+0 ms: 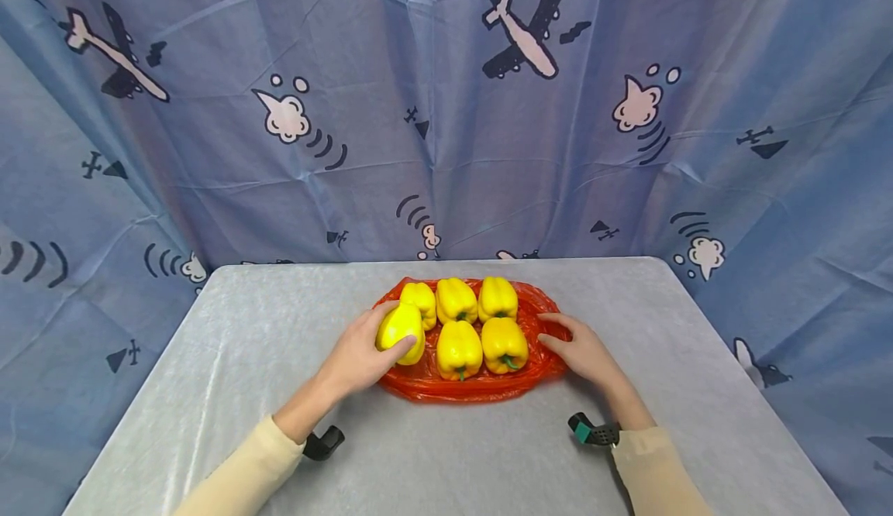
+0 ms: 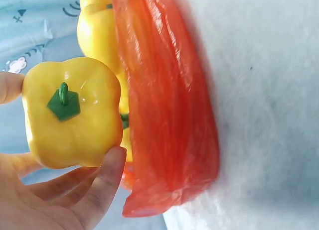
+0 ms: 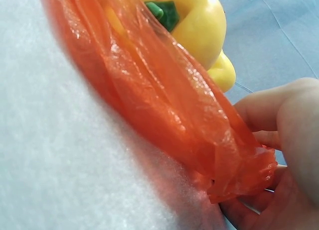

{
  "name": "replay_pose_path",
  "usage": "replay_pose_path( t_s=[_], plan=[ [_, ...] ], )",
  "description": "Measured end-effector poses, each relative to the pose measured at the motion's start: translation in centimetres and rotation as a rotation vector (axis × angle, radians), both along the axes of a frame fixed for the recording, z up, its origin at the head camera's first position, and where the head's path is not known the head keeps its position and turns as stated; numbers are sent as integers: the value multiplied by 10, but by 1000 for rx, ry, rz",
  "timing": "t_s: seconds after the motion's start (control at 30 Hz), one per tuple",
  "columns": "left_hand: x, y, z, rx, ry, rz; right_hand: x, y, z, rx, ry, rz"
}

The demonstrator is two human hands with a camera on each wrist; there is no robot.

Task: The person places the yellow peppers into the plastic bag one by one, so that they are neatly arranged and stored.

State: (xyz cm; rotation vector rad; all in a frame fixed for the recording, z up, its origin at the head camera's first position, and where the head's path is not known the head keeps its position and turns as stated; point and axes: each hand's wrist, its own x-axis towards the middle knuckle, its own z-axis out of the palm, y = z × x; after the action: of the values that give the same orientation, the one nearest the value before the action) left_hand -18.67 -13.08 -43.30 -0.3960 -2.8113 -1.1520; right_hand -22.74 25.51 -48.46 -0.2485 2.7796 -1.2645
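Note:
My left hand (image 1: 363, 352) grips a yellow bell pepper (image 1: 401, 335) at the left end of a red plastic bag (image 1: 412, 388). In the left wrist view this pepper (image 2: 75, 115) shows its green stem toward the camera, with fingers and thumb around its sides. Several more yellow bell peppers (image 1: 459, 349) sit in two rows in the opened bag. At the bag's right end, my right hand (image 1: 582, 349) holds the rim, its fingers curled about the crumpled red edge (image 3: 244, 165). Part of that grip is hidden behind the plastic.
The bag lies on a table with a pale grey cover (image 1: 460, 454). Behind and at both sides hangs a blue curtain (image 1: 418, 113) printed with planes. Black straps with small devices (image 1: 593, 431) are on both wrists.

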Motion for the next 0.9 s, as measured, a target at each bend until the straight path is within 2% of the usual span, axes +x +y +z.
replay_pose_path(
  t_s=[0.5,0.73,0.9],
  plan=[
    [6,10,-13,-33,-55,-6,2,0,1,5,17,-3],
    [3,15,-20,-48,-77,-9,2,0,1,8,14,-2],
    [0,17,-25,-57,-83,11,1,-1,1,9,6,-2]
  ],
)
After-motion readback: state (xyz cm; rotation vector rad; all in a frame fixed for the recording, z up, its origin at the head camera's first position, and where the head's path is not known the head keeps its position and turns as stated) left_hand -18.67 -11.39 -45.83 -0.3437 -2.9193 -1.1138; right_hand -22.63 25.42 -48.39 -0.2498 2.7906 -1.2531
